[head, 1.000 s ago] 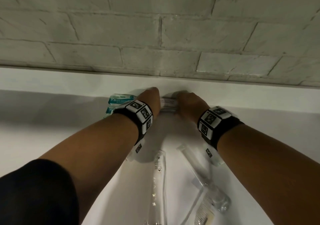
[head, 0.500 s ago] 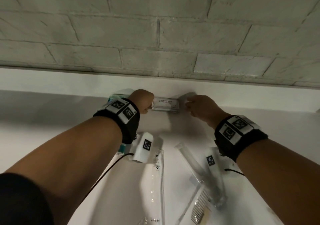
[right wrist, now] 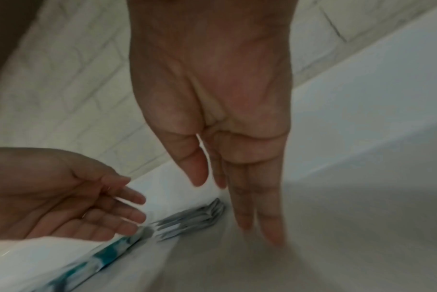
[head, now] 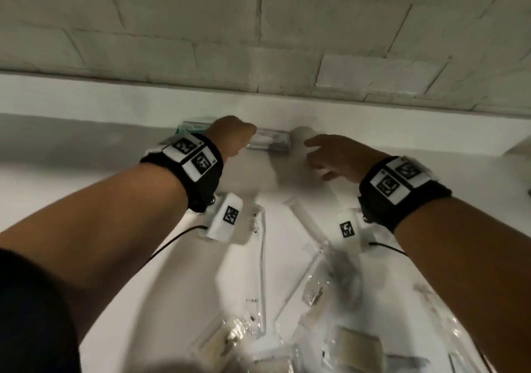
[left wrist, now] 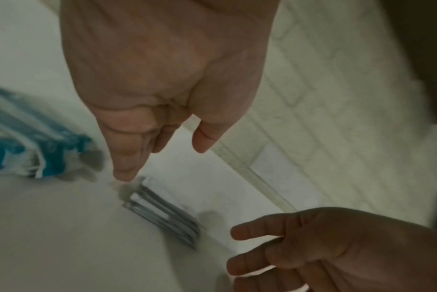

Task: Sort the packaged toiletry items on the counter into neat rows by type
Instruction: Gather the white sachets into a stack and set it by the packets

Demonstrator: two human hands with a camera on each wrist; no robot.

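**Both hands up at the back of the counter, nothing held**

In the head view both arms reach toward the upper middle of the frame, where the white counter [head: 86, 188] meets the whitewashed brick wall [head: 258, 42]. A small stack of flat grey-and-white sachets [head: 270, 141] lies right at the back edge, between the two hands.

The left hand [head: 231, 135] is just left of the stack. In the left wrist view its fingers [left wrist: 127, 158] point down, loosely together, with one fingertip right at the near corner of the sachets [left wrist: 162, 215]. Whether it actually touches is hard to tell with the blur. It isn't gripping anything.

The right hand [head: 336, 155] sits a bit to the right of the stack, apart from it. In the right wrist view its fingers [right wrist: 257, 197] are straight and pointing down at bare counter, empty.

Further left, mostly hidden behind the left wrist, there's a teal-and-white printed plastic packet [head: 192, 126], close beside the sachets.

Lower middle and lower right of the head view is a loose jumble of clear plastic-wrapped items [head: 330, 280], including long narrow clear sleeves [head: 260, 257], all too blurry to name properly.
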